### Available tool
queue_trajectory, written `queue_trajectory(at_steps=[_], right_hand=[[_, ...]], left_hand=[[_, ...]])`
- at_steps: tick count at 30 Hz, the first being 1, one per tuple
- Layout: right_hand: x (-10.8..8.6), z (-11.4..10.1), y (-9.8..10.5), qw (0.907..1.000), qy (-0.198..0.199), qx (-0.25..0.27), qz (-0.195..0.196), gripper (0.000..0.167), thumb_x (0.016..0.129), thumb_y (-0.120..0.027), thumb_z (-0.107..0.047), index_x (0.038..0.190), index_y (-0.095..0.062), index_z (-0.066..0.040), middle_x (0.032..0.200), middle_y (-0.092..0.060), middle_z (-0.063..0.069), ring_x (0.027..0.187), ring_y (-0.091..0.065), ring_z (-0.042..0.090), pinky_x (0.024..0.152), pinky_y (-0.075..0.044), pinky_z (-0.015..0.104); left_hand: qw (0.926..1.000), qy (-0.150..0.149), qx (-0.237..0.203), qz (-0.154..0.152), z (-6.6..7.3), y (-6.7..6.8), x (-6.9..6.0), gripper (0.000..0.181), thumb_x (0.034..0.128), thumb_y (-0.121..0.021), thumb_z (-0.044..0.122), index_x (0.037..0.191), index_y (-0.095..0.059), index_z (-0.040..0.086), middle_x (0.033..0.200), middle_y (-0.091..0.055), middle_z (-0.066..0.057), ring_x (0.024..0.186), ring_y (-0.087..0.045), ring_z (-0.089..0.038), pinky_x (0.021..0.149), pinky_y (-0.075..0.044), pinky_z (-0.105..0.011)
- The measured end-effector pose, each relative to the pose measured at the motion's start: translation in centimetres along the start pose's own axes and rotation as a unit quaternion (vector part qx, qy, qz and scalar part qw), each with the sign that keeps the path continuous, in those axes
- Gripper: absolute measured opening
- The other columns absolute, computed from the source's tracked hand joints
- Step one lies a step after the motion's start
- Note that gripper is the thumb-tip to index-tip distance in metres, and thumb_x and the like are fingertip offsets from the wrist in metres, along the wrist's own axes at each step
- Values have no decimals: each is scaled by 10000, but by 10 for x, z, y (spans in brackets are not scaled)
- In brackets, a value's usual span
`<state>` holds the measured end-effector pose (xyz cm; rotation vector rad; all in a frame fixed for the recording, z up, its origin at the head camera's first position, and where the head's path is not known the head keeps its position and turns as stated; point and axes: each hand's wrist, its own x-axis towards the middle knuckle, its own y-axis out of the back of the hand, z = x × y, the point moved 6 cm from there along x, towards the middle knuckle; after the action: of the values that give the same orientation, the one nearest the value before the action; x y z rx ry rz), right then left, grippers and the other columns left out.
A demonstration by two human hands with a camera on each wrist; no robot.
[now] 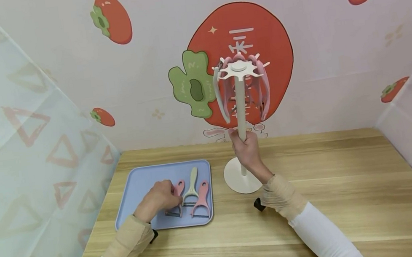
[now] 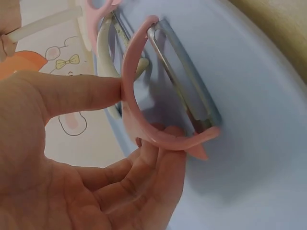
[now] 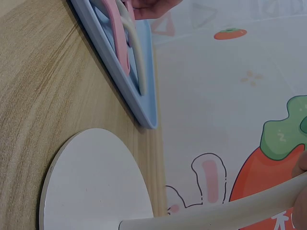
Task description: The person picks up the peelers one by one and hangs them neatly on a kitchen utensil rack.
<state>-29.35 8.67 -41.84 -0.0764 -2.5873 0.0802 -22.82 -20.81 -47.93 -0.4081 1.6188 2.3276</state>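
My left hand (image 1: 162, 196) is over the blue tray (image 1: 142, 174) and pinches a pink peeler (image 2: 128, 96) between thumb and fingertips, at the curved head beside the blade. The peeler's handle (image 1: 179, 186) points away from me, partly behind the hand. Just right of it in the tray lie a cream peeler (image 1: 193, 182) and a second pink peeler (image 1: 203, 191). My right hand (image 1: 246, 148) grips the white pole (image 1: 241, 107) of an upright rack. Pink and whitish peelers (image 1: 265, 90) hang from the hooks at its top (image 1: 239, 68).
The rack's round white base (image 1: 235, 180) stands on the wooden table (image 1: 313, 201), right of the tray. Behind the table rises a pale backdrop (image 1: 318, 39) with printed persimmons. A patterned sheet (image 1: 34, 165) bounds the left side.
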Motion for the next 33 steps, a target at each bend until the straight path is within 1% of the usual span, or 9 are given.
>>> queue_trajectory(at_steps=[3,5,11,18,25,27,29,31,33], right_hand=[[0,0,0,10000,24,-2,-2,548,1084,-575,-138,580,-438,27,456,-389,-114,382,-335,24,377,-211,199],[0,0,0,10000,54,0,-3,544,1084,-577,-131,580,-440,22,455,-385,-118,381,-330,19,376,-206,196],[2,-2,0,9999,98,42,51,531,1080,-581,-102,576,-453,4,442,-380,-112,372,-323,13,377,-202,186],[2,-3,-1,9999,40,75,54,526,1085,-579,-96,587,-456,23,444,-378,-112,372,-324,19,380,-203,188],[0,-1,-1,10000,26,62,20,545,1077,-581,-108,569,-445,32,445,-379,-119,373,-325,16,377,-204,192],[0,-1,-1,10000,44,66,24,542,1076,-580,-113,575,-443,43,450,-378,-126,375,-325,12,375,-206,193],[0,-1,-1,9999,57,77,32,544,1078,-577,-118,577,-441,46,453,-376,-129,376,-323,11,375,-206,191],[0,-1,-1,9999,72,93,39,547,1081,-574,-118,576,-438,41,452,-374,-126,375,-320,11,375,-203,192],[0,-1,-1,9999,81,105,43,551,1083,-573,-118,571,-436,29,449,-372,-123,372,-315,12,374,-199,193]], left_hand=[[10000,15,20,72,-1,1,-1,243,883,-761,217,997,-666,25,915,-666,-100,791,-623,-238,649,-523,-367],[9999,32,59,119,-1,4,-2,217,874,-736,200,989,-658,33,898,-654,-100,777,-613,-242,629,-504,-360],[9992,-10,70,384,3,16,-5,286,879,-696,177,1120,-646,32,923,-662,-107,753,-613,-242,602,-497,-361],[9961,-203,74,854,9,30,-11,218,882,-701,172,1065,-640,68,885,-658,-94,730,-607,-242,575,-482,-370],[9922,-309,34,1204,16,42,-21,290,904,-707,183,1147,-647,37,884,-651,-74,744,-608,-240,589,-481,-367],[9897,-424,-42,1368,20,47,-25,303,907,-709,180,1164,-653,29,869,-650,-65,724,-607,-228,579,-475,-355],[9847,-627,-104,1624,24,53,-29,300,909,-716,182,1160,-664,28,871,-660,-62,707,-606,-215,570,-471,-342],[9777,-872,-168,1904,30,59,-34,306,903,-725,185,1162,-671,31,891,-678,-62,704,-604,-198,573,-470,-332],[9679,-1179,-285,2203,37,65,-40,309,896,-738,180,1160,-682,30,924,-704,-62,724,-622,-183,588,-489,-328]])
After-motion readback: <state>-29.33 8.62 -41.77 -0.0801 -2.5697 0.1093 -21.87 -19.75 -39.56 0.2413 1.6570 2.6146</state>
